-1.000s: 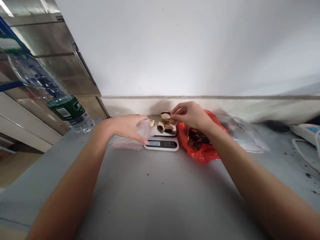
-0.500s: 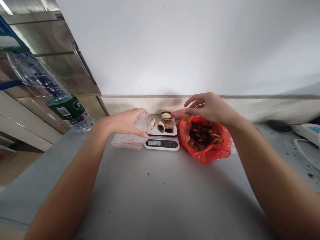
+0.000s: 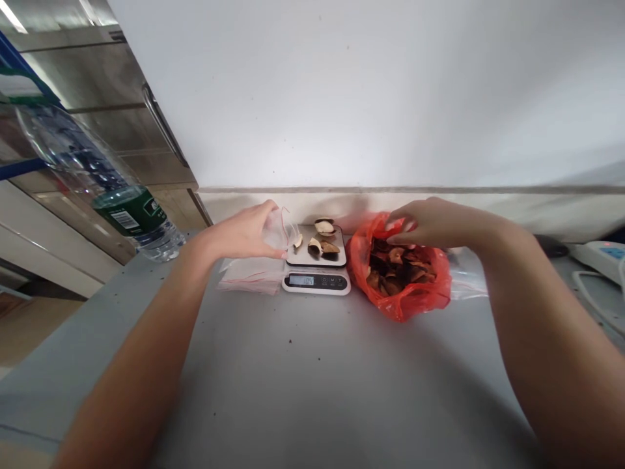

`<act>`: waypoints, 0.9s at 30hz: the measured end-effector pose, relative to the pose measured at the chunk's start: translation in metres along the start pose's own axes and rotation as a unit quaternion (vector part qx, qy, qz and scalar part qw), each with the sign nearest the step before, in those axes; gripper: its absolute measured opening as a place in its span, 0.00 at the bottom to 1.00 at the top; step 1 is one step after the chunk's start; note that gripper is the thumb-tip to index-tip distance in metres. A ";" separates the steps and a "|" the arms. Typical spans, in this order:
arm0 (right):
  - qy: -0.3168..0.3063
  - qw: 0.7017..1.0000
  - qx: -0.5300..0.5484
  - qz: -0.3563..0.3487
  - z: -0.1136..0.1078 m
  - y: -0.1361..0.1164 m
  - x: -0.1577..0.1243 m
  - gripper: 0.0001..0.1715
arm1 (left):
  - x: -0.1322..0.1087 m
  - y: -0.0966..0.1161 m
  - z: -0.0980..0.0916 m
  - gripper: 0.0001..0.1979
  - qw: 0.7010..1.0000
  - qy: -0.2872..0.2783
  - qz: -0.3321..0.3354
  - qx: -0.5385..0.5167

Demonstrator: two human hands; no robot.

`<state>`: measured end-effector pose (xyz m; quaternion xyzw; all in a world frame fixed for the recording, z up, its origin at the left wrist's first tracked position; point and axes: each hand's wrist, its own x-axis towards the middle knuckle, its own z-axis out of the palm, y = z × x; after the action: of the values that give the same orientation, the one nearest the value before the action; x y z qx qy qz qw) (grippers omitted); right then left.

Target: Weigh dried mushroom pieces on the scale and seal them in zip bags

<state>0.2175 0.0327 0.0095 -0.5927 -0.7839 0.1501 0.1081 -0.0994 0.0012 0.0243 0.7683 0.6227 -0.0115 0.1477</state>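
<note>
A small white kitchen scale [image 3: 316,281] stands at the back of the grey counter with several dried brown slices [image 3: 323,245] on its platform. My left hand [image 3: 249,232] is just left of the scale, its fingers closed on a small clear zip bag [image 3: 279,230] held up at the platform's edge. To the right sits an open red plastic bag [image 3: 399,301] full of dried brown slices. My right hand [image 3: 430,221] hovers over its mouth, fingers curled down into the slices; what they grip is hidden.
A stack of clear zip bags [image 3: 247,277] lies left of the scale. A clear water bottle [image 3: 97,179] stands at the counter's far left. More clear plastic [image 3: 467,281] lies behind the red bag. A white power strip [image 3: 603,254] and cable sit at the right edge.
My right hand left the scale, swung right and dropped into the red bag's mouth. My left hand lifted the clear bag slightly. The scale's reading changed.
</note>
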 end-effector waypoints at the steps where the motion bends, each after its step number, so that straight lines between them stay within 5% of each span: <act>1: -0.005 1.000 -0.013 0.010 0.001 -0.003 0.000 0.03 | 0.001 -0.001 0.001 0.43 1.000 0.002 0.012 -0.008; 5: 0.026 1.000 -0.004 -0.011 0.002 -0.029 -0.003 0.09 | 0.001 -0.003 0.002 0.41 0.999 -0.003 0.037 -0.024; 10: 0.018 0.998 0.044 -0.036 0.010 -0.068 -0.003 0.14 | -0.001 -0.001 0.002 0.50 0.999 -0.021 0.025 -0.032; 21: -0.085 0.996 0.020 0.030 0.054 -0.100 0.020 0.54 | -0.003 -0.012 -0.004 0.61 0.998 -0.057 -0.008 -0.022; 27: -0.071 0.996 -0.014 0.046 0.063 -0.110 0.028 0.39 | -0.003 -0.018 -0.004 0.58 0.998 -0.056 -0.005 -0.020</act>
<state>0.0889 0.0254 -0.0094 -0.6173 -0.7637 0.1855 0.0364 -0.1176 0.0026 0.0247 0.7600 0.6177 -0.0431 0.1977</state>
